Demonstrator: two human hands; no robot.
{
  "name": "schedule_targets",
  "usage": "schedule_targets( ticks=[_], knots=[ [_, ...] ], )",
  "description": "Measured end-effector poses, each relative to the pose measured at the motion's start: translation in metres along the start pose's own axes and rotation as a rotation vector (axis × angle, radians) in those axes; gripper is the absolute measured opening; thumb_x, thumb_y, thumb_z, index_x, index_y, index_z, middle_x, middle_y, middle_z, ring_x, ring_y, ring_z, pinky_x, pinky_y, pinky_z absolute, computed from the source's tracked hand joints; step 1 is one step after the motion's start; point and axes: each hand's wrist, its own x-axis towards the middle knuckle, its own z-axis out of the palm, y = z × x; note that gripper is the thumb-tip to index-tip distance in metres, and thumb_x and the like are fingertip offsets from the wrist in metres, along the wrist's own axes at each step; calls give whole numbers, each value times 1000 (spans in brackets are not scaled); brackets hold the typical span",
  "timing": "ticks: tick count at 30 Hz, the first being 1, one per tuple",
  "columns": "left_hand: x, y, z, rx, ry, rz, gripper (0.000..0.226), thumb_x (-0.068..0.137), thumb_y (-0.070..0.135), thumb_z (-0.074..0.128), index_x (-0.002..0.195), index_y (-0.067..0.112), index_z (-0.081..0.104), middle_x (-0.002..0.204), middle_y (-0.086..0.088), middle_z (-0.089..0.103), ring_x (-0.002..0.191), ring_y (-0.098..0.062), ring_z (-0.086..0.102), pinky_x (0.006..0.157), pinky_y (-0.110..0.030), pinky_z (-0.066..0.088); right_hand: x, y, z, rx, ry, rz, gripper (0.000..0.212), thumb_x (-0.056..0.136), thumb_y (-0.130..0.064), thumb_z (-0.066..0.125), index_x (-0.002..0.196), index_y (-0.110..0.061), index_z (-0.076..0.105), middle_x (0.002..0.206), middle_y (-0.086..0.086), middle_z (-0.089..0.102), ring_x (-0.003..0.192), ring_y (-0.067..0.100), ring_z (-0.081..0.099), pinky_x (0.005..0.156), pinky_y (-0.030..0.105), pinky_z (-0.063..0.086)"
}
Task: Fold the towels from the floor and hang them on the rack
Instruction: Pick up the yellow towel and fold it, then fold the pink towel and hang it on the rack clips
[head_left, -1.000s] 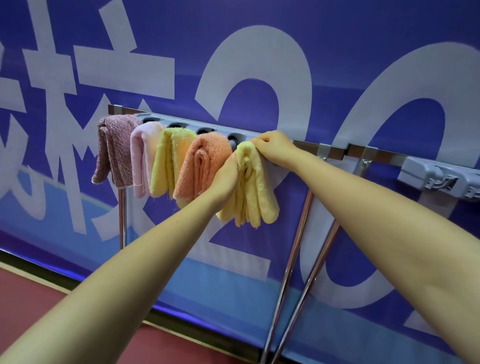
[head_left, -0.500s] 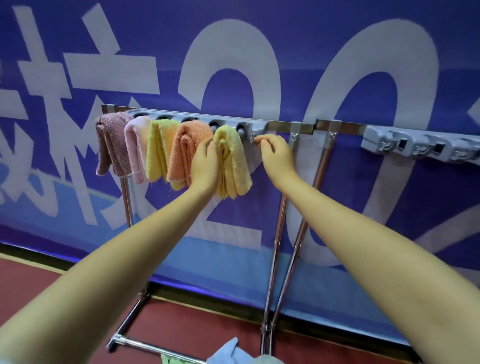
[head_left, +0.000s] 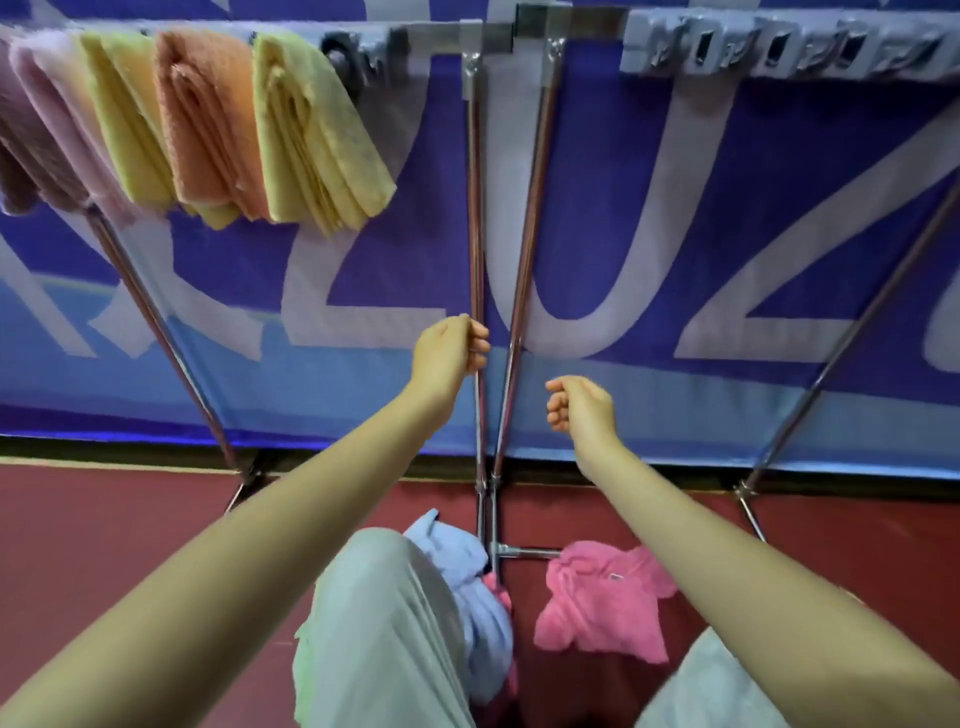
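While below, pink towel (head_left: 605, 597) under empty hands (head_left: 511, 376).

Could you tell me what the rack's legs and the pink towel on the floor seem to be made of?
The rack's legs look like polished metal tubing, probably chrome or steel: they carry bright reflective streaks. The pink towel looks like soft fuzzy terry or microfibre cloth, crumpled into loose folds.

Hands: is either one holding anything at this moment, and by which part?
Nothing is held. The left hand and right hand hang loosely curled in mid-air, below the hung towels and above the pink towel on the floor.
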Motion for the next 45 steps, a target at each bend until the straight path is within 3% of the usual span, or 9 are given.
schedule_targets(
  ticks=[5,14,21,25,29,33,37,41,45],
  knots=[
    [-6,-109,40,66,-90,-205,35,99,11,36,69,13,55,63,-2,53,37,-5,47,40,-13,34,3,100,-66,-55,117,186,27,90,0,43,70,-10,58,36,-6,48,28,3,40,33,12,29],
    [1,-300,67,348,-199,-439,35,97,6,36,71,18,56,60,-1,53,44,-9,47,42,-18,34,13,271,-146,-298,190,538,25,88,-1,49,67,-8,60,53,4,51,34,6,44,37,16,33],
    [39,-422,89,545,-255,-628,22,88,25,44,78,13,60,73,-11,62,71,-26,58,67,-35,46,66,360,-179,-324,305,711,29,90,-3,45,66,-14,58,35,-8,47,25,-1,38,35,13,27],
    [53,-458,113,749,-358,-587,29,93,24,48,93,-1,63,104,-25,68,99,-37,64,84,-40,48,103,407,-199,-428,316,747,31,89,-8,53,60,-11,63,57,3,53,51,17,56,46,21,36],
    [66,-499,135,861,-481,-510,28,98,21,45,106,5,65,113,-22,66,107,-36,61,89,-37,46,127,439,-226,-744,249,707,23,92,-11,51,103,-2,69,108,21,66,104,36,60,83,34,42],
    [75,-537,152,900,-546,-475,30,94,19,51,121,11,60,116,-19,64,108,-37,60,89,-36,45,139,462,-253,-987,377,437,40,84,-19,45,103,9,65,97,35,64,93,48,62,82,45,48],
    [80,-578,158,1034,-688,-416,47,88,26,59,134,19,52,123,-16,61,114,-37,55,95,-37,45,145,482,-280,-1077,157,649,47,86,-18,65,127,2,52,125,27,55,118,41,50,99,39,36],
    [72,-595,154,1152,-802,-412,39,85,23,60,124,21,60,114,-13,66,107,-35,59,89,-39,48,131,495,-288,-1047,99,686,27,88,-15,59,109,1,62,114,25,63,107,40,58,87,39,44],
    [67,-587,151,1043,-675,-330,30,89,20,59,118,18,68,110,-14,70,103,-34,62,84,-36,49,125,489,-277,-1118,228,484,33,90,-22,51,95,8,64,101,31,63,97,44,60,81,46,44]
  ],
)
